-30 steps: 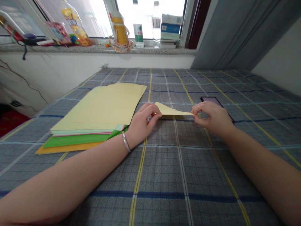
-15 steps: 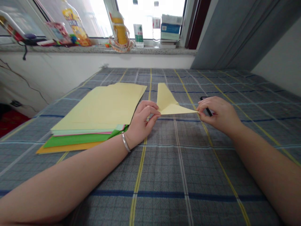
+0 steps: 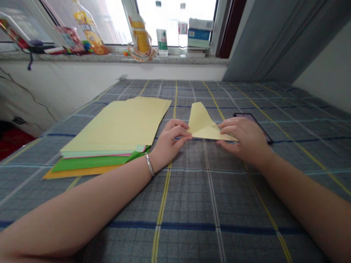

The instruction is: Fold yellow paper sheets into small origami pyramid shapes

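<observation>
Folded yellow paper sheet (image 3: 201, 122) has shifted slightly nearer and to the right since half a second ago; the right hand (image 3: 248, 142) has moved from its pointed tip inward along the near edge. The sheet is located mid-width on the plaid cloth (image 3: 189, 204), one flap directed toward the far edge. Left hand (image 3: 168, 143): thumb and fingers closed on the sheet's near-left corner. Right hand: narrow gap between thumb and fingers, sheet tip within it; grip firmness cannot be determined. Paper stack (image 3: 117, 126), yellow uppermost, lies toward the cloth's left edge, beside the left hand. Smartphone (image 3: 250, 116), partly covered from view, lies just beyond the right hand.
</observation>
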`<state>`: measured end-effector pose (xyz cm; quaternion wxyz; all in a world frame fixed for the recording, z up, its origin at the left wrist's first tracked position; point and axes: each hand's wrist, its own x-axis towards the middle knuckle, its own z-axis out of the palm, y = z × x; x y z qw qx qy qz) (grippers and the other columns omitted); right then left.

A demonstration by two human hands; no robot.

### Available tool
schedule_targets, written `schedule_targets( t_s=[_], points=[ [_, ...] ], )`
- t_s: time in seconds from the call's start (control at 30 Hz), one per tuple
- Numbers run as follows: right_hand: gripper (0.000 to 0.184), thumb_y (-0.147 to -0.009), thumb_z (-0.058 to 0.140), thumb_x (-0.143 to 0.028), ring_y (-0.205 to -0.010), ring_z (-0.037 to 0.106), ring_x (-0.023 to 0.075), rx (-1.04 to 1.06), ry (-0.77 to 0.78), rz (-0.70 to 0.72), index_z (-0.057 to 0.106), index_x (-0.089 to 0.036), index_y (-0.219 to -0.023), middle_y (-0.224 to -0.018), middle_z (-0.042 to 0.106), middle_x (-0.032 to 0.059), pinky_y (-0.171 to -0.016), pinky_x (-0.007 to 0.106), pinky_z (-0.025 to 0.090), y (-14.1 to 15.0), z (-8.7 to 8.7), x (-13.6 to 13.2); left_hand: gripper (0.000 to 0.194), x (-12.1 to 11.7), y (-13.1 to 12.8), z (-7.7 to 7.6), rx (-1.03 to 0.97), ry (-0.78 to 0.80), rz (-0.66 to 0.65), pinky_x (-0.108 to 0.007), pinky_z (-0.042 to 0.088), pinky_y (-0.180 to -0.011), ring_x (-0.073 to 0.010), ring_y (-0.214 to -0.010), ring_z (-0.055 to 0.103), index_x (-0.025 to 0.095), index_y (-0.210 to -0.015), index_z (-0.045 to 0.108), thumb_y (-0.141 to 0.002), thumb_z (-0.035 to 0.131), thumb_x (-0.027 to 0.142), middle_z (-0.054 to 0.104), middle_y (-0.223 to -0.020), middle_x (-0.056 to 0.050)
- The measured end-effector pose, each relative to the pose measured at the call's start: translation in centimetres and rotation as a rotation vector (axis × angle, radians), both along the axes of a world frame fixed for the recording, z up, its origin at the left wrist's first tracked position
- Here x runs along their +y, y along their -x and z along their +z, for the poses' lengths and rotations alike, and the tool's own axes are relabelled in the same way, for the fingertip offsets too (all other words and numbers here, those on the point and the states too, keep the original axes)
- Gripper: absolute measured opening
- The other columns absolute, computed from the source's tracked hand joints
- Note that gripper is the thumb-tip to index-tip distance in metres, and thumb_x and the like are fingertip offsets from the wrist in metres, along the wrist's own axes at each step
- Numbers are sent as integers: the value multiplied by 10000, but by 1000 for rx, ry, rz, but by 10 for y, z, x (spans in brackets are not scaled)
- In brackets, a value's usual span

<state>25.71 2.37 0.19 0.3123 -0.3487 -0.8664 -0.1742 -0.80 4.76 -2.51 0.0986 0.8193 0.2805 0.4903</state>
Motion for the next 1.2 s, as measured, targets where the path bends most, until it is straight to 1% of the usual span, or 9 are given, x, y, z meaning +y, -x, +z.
schedule_targets(
  t_s=[0.07, 0.13, 0.23, 0.3, 0.37, 0.57, 0.77, 0.93, 1.2],
  points=[
    [30, -838, 618, -259, -966, 638, 216, -54, 45, 32, 618, -229, -841, -958, 722, 34, -852, 371, 476, 13, -4, -4, 65, -5, -1, 3, 52, -38, -13, -360, 484, -861, -156, -935, 553, 196, -821, 635, -871, 631, 238, 580, -939, -26],
    [68, -862, 579, -225, -923, 645, 201, -67, 53, 17, 626, -228, -813, -912, 727, 21, -817, 351, 476, 21, -7, -7, 85, -9, -2, 6, 106, -83, -5, -366, 458, -870, -161, -906, 546, 208, -818, 651, -867, 643, 277, 584, -883, -18],
    [114, -880, 552, -210, -875, 646, 191, -56, 35, -28, 631, -222, -798, -874, 726, 19, -767, 328, 471, 25, -10, -9, 71, -13, -3, 9, 181, -156, -11, -368, 421, -909, -166, -914, 540, 215, -818, 652, -871, 637, 260, 607, -838, -9],
    [126, -893, 545, -216, -867, 643, 185, -72, 33, -28, 631, -218, -801, -876, 725, 15, -748, 314, 466, 26, -11, -11, 61, -13, -4, 10, 228, -189, -21, -365, 404, -927, -169, -931, 539, 219, -831, 649, -877, 626, 250, 629, -838, -4],
    [134, -907, 534, -225, -876, 638, 181, -99, 40, -12, 634, -218, -818, -893, 724, 10, -741, 306, 459, 28, -11, -12, 75, -13, -4, 9, 287, -210, -29, -356, 398, -919, -170, -926, 539, 229, -841, 650, -886, 617, 279, 645, -844, 0],
    [152, -927, 522, -273, -882, 619, 172, -154, 89, 58, 640, -222, -846, -929, 713, 4, -728, 295, 441, 33, -13, -15, 192, -11, -4, 7, 410, -269, -61, -314, 401, -827, -155, -827, 537, 226, -801, 642, -908, 580, 373, 649, -826, -2],
    [158, -932, 513, -269, -847, 610, 153, -128, 124, 93, 631, -211, -845, -938, 706, 1, -712, 283, 434, 32, -13, -15, 218, -10, -2, 8, 422, -277, -155, -277, 420, -782, -134, -789, 558, 202, -795, 622, -924, 557, 366, 646, -814, -7],
    [158, -931, 511, -265, -833, 604, 154, -132, 109, 115, 626, -207, -838, -925, 703, 3, -693, 283, 426, 32, -14, -15, 266, -10, -2, 9, 389, -322, -160, -277, 430, -773, -125, -734, 551, 186, -725, 585, -901, 591, 385, 630, -746, 5],
    [161, -930, 510, -259, -832, 601, 155, -132, 120, 107, 627, -208, -832, -927, 702, 7, -692, 284, 424, 28, -14, -14, 229, -8, 1, 9, 393, -326, -189, -267, 444, -776, -115, -750, 582, 179, -770, 593, -901, 598, 366, 641, -763, 4]
  ],
)
